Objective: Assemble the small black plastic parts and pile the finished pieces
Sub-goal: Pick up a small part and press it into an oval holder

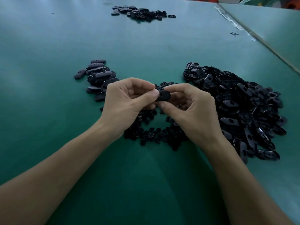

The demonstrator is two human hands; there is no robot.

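Currently our left hand (125, 101) and right hand (193, 111) pinch one oval piece (163, 95); four heaps: left heap (97, 77), right heap (243, 108), near heap (154, 135), far heap (141, 12).

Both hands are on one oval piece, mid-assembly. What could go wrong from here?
1. The left hand and right hand hold the oval piece by the fingertips. If it slips, it could drop among the small round parts beneath, black on black.
2. The right wrist is close to the large pile of oval shells. A careless sweep might scatter them.
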